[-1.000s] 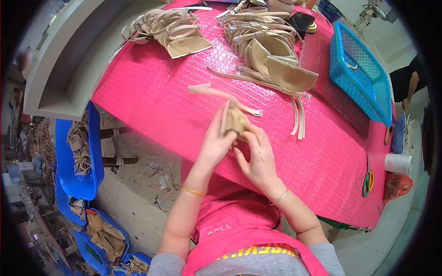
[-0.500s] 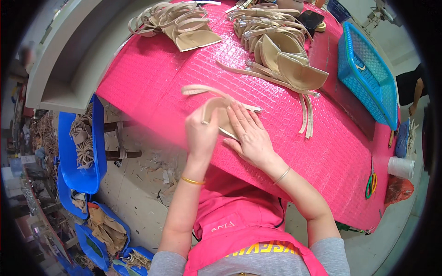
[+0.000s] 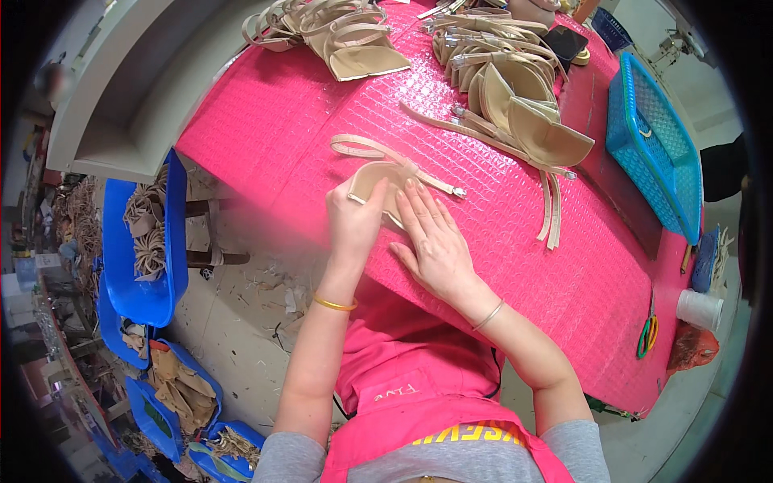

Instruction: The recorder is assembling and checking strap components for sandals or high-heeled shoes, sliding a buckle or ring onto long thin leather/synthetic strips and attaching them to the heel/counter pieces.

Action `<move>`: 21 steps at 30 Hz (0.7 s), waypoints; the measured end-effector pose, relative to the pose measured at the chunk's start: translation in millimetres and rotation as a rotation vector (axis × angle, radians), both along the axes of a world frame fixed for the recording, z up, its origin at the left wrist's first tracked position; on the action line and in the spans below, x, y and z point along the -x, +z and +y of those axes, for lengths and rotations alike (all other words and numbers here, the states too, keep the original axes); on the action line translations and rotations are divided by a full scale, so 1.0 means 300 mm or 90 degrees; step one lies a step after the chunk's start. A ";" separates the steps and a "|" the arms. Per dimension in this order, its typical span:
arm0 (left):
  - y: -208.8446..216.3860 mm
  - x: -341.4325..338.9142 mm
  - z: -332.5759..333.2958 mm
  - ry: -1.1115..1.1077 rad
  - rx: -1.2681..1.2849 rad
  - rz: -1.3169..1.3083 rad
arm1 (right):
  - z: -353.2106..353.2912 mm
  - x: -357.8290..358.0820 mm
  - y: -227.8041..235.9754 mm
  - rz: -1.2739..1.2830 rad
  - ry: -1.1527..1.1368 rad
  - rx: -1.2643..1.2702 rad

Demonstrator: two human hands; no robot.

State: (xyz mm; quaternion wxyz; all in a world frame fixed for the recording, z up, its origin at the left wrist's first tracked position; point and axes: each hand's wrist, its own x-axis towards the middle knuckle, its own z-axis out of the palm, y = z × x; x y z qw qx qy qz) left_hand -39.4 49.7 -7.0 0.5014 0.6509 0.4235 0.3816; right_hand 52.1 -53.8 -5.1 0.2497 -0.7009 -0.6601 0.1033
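A beige shoe upper [image 3: 372, 179], a curved heel piece with a thin ankle strap [image 3: 378, 149] and small metal buckle, lies at the near edge of the pink table. My left hand [image 3: 353, 224] pinches its left side, thumb on the inner face and fingers behind. Flat over its right side rests my right hand [image 3: 436, 249], fingers stretched out and fingertips near the strap's base. The strap loops away on the far side, and its buckle end points right. My hands cover part of the piece's lower and right edges.
Beyond my hands are a stack of similar beige uppers [image 3: 515, 97] and a smaller pile [image 3: 346, 44]. A turquoise basket [image 3: 654, 153], scissors [image 3: 646, 336] and white thread spool [image 3: 699, 309] are at right. Blue bins [image 3: 121, 241] stand left, below a grey shelf unit [image 3: 137, 97].
The whole view has shifted slightly, so the table's piles and basket appear further right. My hands keep nearly the same hold on the upper, which shows little movement.
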 end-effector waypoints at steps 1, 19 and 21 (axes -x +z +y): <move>-0.003 -0.006 -0.004 0.029 0.051 -0.031 | -0.001 0.001 -0.001 -0.020 0.002 0.006; -0.001 0.000 -0.042 0.051 -0.127 0.106 | 0.032 -0.021 -0.030 0.070 0.108 -0.127; 0.000 0.004 -0.041 0.062 -0.138 0.112 | 0.018 -0.028 -0.028 0.148 0.133 -0.074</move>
